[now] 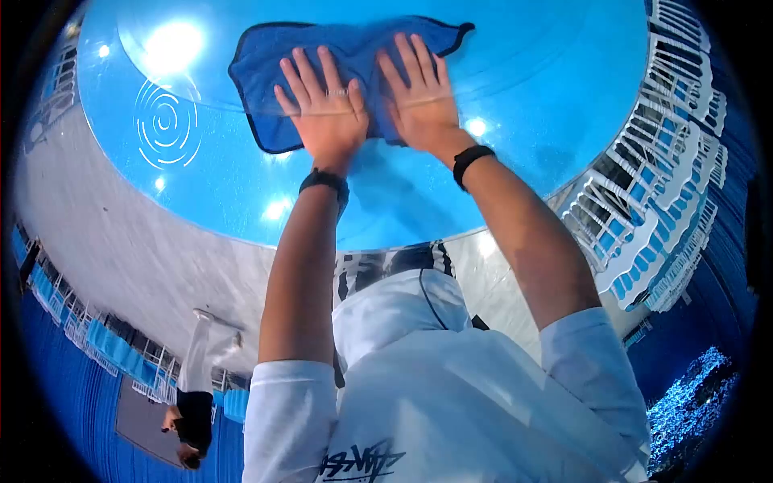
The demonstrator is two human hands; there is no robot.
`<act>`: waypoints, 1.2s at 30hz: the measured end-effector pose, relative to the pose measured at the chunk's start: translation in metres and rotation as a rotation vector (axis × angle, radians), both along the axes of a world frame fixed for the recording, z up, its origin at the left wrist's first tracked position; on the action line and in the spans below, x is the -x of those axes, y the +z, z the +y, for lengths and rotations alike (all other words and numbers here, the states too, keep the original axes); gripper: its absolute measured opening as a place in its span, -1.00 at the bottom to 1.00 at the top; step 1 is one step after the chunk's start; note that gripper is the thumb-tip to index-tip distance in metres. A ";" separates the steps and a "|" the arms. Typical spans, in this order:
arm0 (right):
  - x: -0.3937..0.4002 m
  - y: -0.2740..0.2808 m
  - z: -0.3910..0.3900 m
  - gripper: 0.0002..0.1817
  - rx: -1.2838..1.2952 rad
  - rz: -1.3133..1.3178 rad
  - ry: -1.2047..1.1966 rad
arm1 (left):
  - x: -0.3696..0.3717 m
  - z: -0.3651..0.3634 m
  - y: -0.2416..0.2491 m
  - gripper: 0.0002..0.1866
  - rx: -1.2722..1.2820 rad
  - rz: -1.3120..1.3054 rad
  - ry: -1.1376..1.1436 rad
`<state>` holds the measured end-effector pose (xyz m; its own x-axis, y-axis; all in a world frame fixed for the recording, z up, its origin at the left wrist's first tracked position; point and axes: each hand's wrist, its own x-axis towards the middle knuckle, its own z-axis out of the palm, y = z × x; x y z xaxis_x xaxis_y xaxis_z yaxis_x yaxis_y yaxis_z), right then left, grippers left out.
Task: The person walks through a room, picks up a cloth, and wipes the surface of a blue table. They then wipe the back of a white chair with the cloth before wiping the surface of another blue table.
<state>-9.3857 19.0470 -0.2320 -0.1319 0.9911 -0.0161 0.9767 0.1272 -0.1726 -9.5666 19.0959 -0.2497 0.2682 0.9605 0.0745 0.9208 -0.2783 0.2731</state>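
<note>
A blue cloth (262,68) with a dark edging lies spread on a glossy light-blue round table top (217,197). My left hand (328,113) rests flat on the cloth's middle, with its fingers spread and a ring showing on one finger. Beside it, my right hand (423,101) also lies palm down on the cloth, fingers stretched out. Both palms press on the fabric without gripping it. One corner of the cloth points out to the upper right. A dark band circles each wrist.
White chairs (652,193) stand stacked close together along the table's right side. Pale marble-like floor (161,241) surrounds the table. At the lower left, another person (196,402) in a dark top and light trousers stands near more chairs. Bright lights reflect off the table top.
</note>
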 end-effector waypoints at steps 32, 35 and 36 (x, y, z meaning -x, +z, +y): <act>-0.002 0.004 0.011 -0.20 -0.078 0.205 0.034 | 0.003 -0.005 -0.012 -0.23 -0.041 -0.060 -0.048; -0.002 0.005 0.011 -0.20 -0.080 0.179 0.054 | 0.004 -0.003 -0.011 -0.25 -0.040 -0.059 -0.070; -0.003 0.004 0.012 -0.20 -0.078 0.178 0.060 | 0.005 -0.003 -0.011 -0.26 -0.040 -0.064 -0.076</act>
<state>-9.3831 19.0592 -0.2278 -0.1843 0.9788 0.0889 0.9219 0.2035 -0.3296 -9.5716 19.0933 -0.2604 0.3338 0.9334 0.1316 0.8775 -0.3587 0.3184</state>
